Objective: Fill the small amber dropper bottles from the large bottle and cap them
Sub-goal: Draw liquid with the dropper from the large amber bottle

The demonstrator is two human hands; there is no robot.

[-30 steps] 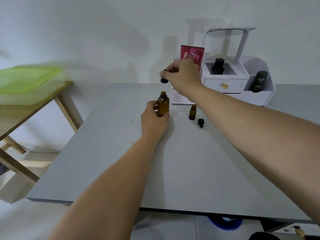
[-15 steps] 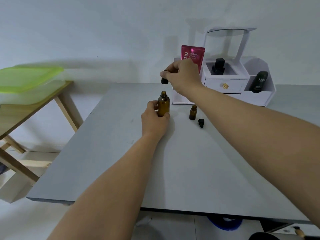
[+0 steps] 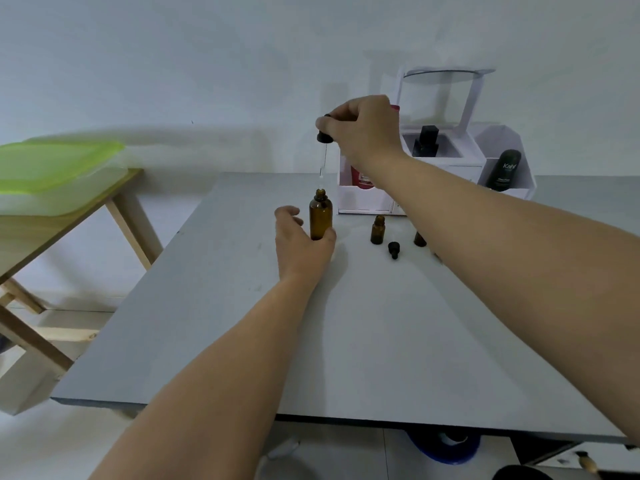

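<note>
- Hands first: the left hand (image 3: pixel 301 245) is wrapped round the lower body of the large amber bottle (image 3: pixel 321 221), which stands upright on the grey table (image 3: pixel 346 341).
- Up at 12 o'clock of that bottle, the right hand (image 3: pixel 363 131) pinches the black dropper cap (image 3: pixel 324 136). Its glass pipette (image 3: pixel 322 164) hangs straight down, tip just above the open neck.
- Over at 3 o'clock of the large bottle, a small amber bottle (image 3: pixel 377 230) stands uncapped, with a loose black cap (image 3: pixel 393 250) lying just beside it at 4 o'clock.
- The right forearm cuts across here and hides most of a second small bottle (image 3: pixel 419 239); only its lower part shows.
- Behind, at 1 o'clock, a white organizer (image 3: pixel 363 200) holds a red tube (image 3: pixel 360 178), a black square bottle (image 3: pixel 426 142) and a black tube marked Kahf (image 3: pixel 504 169).
- Far off at 9 o'clock, a green lid (image 3: pixel 52 164) sits on a wooden table (image 3: pixel 69 220).
</note>
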